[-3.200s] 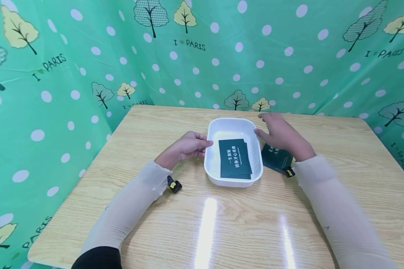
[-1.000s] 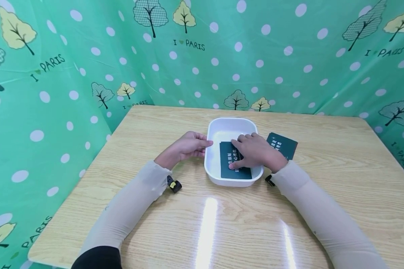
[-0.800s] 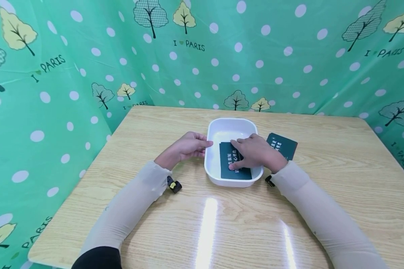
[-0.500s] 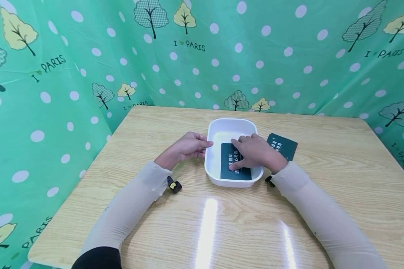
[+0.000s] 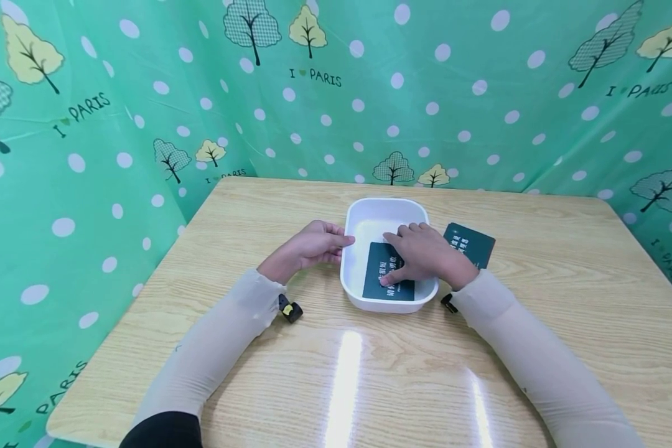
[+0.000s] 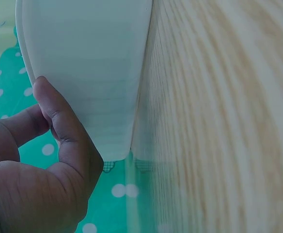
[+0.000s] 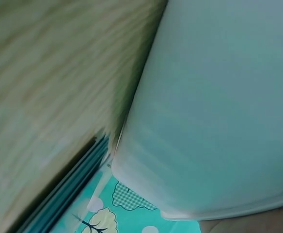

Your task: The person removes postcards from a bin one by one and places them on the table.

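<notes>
A white plastic basin (image 5: pixel 364 214) with rounded corners stands on the table. My left hand (image 5: pixel 313 244) pinches its left rim between thumb and fingers; the left wrist view shows the hand (image 6: pixel 54 141) at the rim of the basin (image 6: pixel 93 63). Inside the basin lies a dark green card (image 5: pixel 374 274) with white writing. My right hand (image 5: pixel 422 252) reaches over the right rim with fingers and thumb spread, touching this card and hiding its right part. In the right wrist view the basin's outer wall (image 7: pixel 219 107) covers most of that hand.
More dark green cards (image 5: pixel 476 242) lie right of the basin, partly behind the right wrist; their edges (image 7: pixel 69 189) show layered in the right wrist view. The wooden table (image 5: pixel 269 386) meets a green polka-dot curtain (image 5: pixel 325 130) at the back and left.
The right hand has come from outside the right rim into the basin. The card under it has since shifted slightly left and turned a little. The left hand stays at the rim.
</notes>
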`<state>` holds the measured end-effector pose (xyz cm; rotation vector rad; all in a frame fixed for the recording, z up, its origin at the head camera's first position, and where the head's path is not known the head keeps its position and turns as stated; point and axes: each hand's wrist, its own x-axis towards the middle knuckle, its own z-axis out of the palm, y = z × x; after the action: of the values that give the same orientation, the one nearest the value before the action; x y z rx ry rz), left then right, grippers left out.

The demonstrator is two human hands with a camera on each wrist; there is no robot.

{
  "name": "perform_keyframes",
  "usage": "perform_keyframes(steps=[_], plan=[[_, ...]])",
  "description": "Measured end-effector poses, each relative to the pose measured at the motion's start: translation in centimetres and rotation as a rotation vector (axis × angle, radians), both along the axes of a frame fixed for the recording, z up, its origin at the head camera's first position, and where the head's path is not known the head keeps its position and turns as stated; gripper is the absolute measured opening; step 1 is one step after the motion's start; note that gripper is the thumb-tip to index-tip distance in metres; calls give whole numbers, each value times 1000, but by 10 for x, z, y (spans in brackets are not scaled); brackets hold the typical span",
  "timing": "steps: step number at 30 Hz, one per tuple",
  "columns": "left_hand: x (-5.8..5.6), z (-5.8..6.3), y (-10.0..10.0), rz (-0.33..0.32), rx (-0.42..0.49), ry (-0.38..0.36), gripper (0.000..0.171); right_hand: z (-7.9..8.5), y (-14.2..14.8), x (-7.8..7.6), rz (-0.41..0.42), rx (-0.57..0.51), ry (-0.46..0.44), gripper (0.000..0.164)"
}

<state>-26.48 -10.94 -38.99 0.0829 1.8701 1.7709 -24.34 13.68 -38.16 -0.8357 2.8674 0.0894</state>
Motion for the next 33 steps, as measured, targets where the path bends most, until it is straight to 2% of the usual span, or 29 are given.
perform_keyframes(steps=[6, 10, 19, 27, 33], plan=[[0, 0, 0, -1, 8, -3, 14, 2, 0, 1, -6, -63, 10, 109], [1, 1, 0, 0, 15, -8, 14, 5, 1, 2, -16, -148, -20, 105], [1, 1, -1, 2, 0, -11, 15, 16, -2, 5, -28, -362, -73, 68], [1, 1, -1, 8, 3, -8, 15, 28, 2, 10, 70, -571, -59, 27], [1, 1, -1, 9, 1, -7, 15, 40, 6, 15, 62, -583, -2, 24]])
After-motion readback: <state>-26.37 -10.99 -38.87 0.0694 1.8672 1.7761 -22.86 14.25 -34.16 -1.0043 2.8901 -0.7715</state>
